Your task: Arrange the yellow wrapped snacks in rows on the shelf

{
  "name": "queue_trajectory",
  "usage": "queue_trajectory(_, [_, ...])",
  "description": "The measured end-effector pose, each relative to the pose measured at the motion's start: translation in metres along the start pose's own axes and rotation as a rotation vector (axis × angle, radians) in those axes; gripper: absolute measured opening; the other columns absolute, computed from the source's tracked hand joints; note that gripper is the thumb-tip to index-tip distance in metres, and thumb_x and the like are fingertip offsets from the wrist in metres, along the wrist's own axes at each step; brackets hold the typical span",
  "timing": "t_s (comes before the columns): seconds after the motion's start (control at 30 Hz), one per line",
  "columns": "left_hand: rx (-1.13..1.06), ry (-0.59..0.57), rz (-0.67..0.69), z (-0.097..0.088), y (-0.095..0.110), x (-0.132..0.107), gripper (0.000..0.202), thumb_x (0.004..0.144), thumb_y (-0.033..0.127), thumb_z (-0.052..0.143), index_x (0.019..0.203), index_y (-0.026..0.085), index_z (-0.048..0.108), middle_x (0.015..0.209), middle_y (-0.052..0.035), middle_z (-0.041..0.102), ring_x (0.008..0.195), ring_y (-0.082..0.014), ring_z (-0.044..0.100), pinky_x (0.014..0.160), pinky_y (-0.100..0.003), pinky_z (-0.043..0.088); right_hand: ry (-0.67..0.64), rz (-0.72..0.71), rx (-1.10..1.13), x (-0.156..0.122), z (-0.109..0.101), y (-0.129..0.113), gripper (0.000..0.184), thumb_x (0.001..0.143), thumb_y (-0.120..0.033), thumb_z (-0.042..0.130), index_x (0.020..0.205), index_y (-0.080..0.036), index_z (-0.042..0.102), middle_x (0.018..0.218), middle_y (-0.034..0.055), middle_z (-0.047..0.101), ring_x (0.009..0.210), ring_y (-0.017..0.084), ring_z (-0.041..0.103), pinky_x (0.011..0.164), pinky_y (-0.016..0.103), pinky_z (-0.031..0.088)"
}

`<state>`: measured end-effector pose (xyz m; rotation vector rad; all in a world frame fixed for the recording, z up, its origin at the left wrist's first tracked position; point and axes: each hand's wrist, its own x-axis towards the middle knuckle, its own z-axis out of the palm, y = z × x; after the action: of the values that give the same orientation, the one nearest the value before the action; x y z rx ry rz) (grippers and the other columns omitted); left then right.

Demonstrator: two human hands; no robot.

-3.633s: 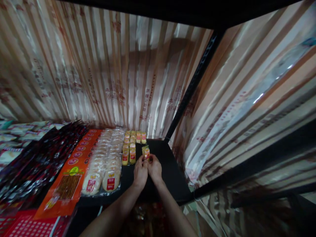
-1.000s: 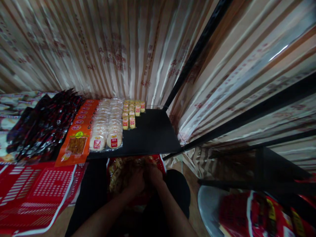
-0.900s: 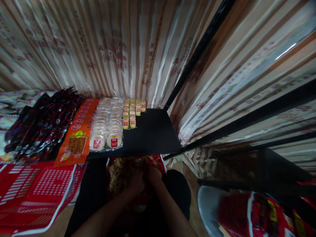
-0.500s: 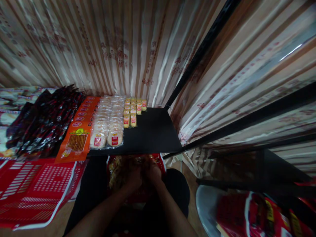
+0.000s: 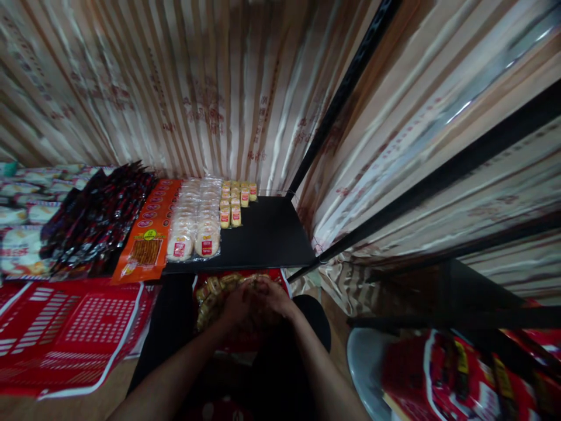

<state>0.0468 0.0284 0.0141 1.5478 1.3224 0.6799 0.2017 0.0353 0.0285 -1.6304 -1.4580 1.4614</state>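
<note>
My left hand and my right hand are close together over a red basket between my knees. Small wrapped yellow snack packs fill the basket. Both hands have curled fingers among the packs; shadow and blur hide what, if anything, they grip. Just beyond them is a black shelf. Matching yellow packs with red labels stand on it in short rows, beside two rows of clear-wrapped round white crackers.
An orange snack bag, dark shiny packets and white packets line the shelf's left. A red basket sits below left. At lower right are a grey tub and red bags. Black frame bars cross before the curtain.
My hands have risen slightly within the basket and come closer together, with the right fingers now reaching toward the left hand. The camera view has shifted a little.
</note>
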Motion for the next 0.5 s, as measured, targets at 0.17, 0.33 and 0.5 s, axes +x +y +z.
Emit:
queue_trajectory(0.17, [-0.163, 0.039, -0.018, -0.009, 0.012, -0.002, 0.035, 0.079, 0.02, 0.043, 0.112, 0.017, 0.054, 0.115, -0.0061, 0.061, 0.104, -0.0149, 0.057, 0.093, -0.03, 0.043, 0.007, -0.016, 0.052, -0.001, -0.005, -0.015, 0.037, 0.067, -0.017, 0.058, 0.104, -0.018, 0.054, 0.078, 0.0002, 0.066, 0.067, 0.012, 0.061, 0.06, 0.023, 0.047])
queue_trajectory(0.33, [-0.312, 0.195, -0.168, -0.018, 0.023, 0.002, 0.035, 0.075, 0.013, 0.046, 0.11, 0.016, 0.05, 0.095, -0.0045, 0.065, 0.079, -0.0123, 0.063, 0.071, -0.024, 0.052, 0.177, -0.005, 0.335, -0.014, -0.005, -0.033, 0.043, 0.069, -0.033, 0.062, 0.108, -0.018, 0.05, 0.086, 0.0022, 0.063, 0.078, 0.014, 0.062, 0.068, 0.026, 0.05])
queue_trajectory(0.5, [-0.507, 0.327, -0.229, -0.017, 0.038, 0.008, 0.024, 0.077, 0.015, 0.047, 0.1, 0.016, 0.047, 0.087, -0.0027, 0.059, 0.064, -0.009, 0.06, 0.056, -0.021, 0.052, 0.25, 0.001, 0.524, -0.017, -0.001, -0.042, 0.042, 0.061, -0.039, 0.072, 0.092, -0.019, 0.054, 0.079, 0.0003, 0.063, 0.073, 0.013, 0.063, 0.069, 0.026, 0.05])
